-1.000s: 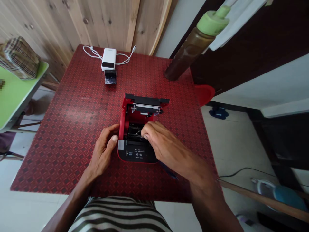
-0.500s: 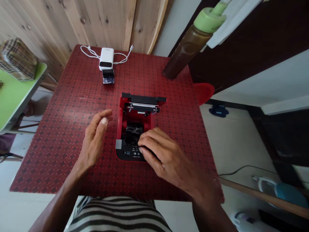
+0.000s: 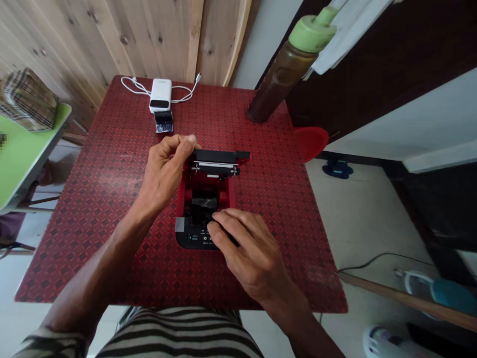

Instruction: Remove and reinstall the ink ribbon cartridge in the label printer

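A small red-and-black label printer stands on the table with its lid raised. Inside its bay lies a shiny black roll. My left hand is closed at the lid's upper left corner, thumb on top and fingers curled behind. Bent low over the printer's front right, my right hand has its thumb and fingertips drawn together at the front edge of the black roll, beside the button panel. What lies under those fingertips is mostly hidden.
On the patterned red table, a white power bank with a white cable lies at the back, a black piece of film before it. A tall brown bottle with a green cap stands back right. A red stool is beyond.
My left hand has moved up and to the right, from beside the printer onto the raised lid's corner. My right hand stays at the front of the roll, shifted slightly.
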`<action>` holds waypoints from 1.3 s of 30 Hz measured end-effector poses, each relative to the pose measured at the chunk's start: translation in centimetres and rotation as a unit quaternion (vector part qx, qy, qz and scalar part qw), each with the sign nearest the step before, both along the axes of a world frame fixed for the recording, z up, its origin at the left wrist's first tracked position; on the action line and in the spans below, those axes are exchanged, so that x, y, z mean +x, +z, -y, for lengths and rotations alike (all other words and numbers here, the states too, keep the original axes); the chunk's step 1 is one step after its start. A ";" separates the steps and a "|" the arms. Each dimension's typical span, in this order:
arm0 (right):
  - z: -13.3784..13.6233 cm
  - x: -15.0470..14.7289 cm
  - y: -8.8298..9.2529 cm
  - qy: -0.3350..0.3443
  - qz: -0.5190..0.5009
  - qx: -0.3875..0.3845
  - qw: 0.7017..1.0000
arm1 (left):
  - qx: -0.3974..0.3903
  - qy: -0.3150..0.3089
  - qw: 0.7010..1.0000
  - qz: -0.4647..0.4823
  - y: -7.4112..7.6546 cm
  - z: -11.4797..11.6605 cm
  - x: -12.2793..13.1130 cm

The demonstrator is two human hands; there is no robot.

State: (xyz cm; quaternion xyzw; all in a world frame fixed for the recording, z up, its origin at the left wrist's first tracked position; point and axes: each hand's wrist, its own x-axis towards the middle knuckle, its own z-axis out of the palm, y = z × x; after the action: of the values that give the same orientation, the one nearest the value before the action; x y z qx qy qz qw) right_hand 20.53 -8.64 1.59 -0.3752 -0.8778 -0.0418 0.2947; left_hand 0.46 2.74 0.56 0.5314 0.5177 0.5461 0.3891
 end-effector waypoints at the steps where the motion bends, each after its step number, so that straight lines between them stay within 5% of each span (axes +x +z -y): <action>1: 0.2 0.0 -0.2 -0.014 -0.004 0.014 1.000 | -0.008 -0.002 1.000 0.006 0.0 0.2 0.0; 7: 1.1 -0.1 -1.2 -0.042 -0.034 0.017 0.998 | -0.120 0.024 0.992 0.041 -0.3 3.8 -1.0; 15: 1.2 0.0 -1.6 -0.042 -0.044 0.034 0.998 | -0.230 -0.064 0.965 0.108 -2.2 9.1 -1.3; 39: 2.2 1.6 -2.9 -0.107 -0.074 -0.043 0.991 | -0.238 -0.049 0.953 0.180 -3.3 9.9 -0.9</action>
State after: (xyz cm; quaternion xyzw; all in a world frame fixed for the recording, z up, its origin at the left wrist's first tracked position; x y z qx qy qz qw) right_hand 22.08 -10.86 -1.27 -0.4810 -0.8096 -0.0074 0.3363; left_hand -0.45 -7.18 -2.77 0.3409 0.5273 0.4744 0.6170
